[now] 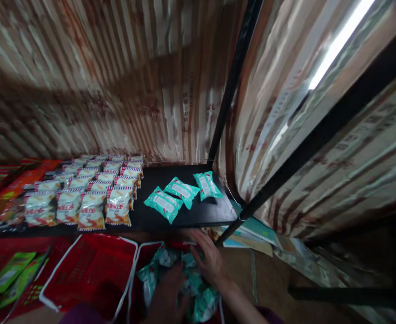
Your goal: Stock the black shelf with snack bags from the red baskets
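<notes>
Several teal snack packets (pixel 204 303) lie in a red basket with a white rim (pixel 130 288) below the shelf. My right hand (pixel 209 258) reaches over the right side of this basket, its fingers apart above the packets; I see nothing held in it. Down among the packets is my left hand (pixel 167 292), dark and smeared by motion, so its grip is unclear. On the black shelf (pixel 198 216) above, three more teal packets lie flat: a left packet (pixel 164 204), a middle packet (pixel 182 191) and a right packet (pixel 207 185).
Rows of white-and-orange snack packets (pixel 93 207) stand on the shelf's left, beside orange bags (pixel 18 184). Another red basket (pixel 93 270) and green packets (pixel 11 272) are lower left. A black post (pixel 268 180) crosses on the right, near papers (pixel 252 238).
</notes>
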A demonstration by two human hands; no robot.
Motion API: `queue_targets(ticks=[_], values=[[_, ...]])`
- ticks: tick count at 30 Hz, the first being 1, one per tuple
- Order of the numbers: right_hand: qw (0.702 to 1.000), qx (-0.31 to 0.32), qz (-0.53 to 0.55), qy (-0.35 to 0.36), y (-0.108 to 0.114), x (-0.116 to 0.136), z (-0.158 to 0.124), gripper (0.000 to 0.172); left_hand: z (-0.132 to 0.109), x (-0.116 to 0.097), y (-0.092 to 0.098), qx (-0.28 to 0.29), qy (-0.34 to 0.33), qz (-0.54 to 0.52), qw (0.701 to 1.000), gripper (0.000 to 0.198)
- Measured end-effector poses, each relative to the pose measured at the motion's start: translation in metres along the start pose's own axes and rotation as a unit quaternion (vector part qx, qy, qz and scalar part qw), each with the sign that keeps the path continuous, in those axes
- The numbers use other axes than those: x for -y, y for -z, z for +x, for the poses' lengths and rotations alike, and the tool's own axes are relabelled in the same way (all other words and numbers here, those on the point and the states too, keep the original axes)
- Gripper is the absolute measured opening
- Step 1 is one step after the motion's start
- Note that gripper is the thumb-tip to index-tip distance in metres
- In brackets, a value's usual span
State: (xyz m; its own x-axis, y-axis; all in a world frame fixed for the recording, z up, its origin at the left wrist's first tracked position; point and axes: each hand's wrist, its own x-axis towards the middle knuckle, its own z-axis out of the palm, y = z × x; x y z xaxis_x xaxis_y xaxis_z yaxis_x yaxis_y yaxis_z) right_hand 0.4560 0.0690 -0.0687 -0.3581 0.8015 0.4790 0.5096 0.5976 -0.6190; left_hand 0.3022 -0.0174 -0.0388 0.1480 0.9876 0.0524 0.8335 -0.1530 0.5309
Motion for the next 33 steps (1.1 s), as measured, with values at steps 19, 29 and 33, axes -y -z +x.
queue_targets(ticks=[19,29,33], values=[[0.998,0.018,-0.014,-0.059,0.044,0.085,0.012,0.027,0.084,0.038,0.048,-0.163,0.051,0.056,0.984,0.046],[0.998,-0.012,0.040,-0.052,0.010,0.055,0.045,0.027,0.097,0.052,0.020,-0.243,-0.011,0.085,0.966,0.048],[0.995,-0.068,0.044,-0.060,0.000,0.040,0.061,0.026,0.099,0.062,0.018,-0.286,-0.037,0.100,0.952,0.036]])
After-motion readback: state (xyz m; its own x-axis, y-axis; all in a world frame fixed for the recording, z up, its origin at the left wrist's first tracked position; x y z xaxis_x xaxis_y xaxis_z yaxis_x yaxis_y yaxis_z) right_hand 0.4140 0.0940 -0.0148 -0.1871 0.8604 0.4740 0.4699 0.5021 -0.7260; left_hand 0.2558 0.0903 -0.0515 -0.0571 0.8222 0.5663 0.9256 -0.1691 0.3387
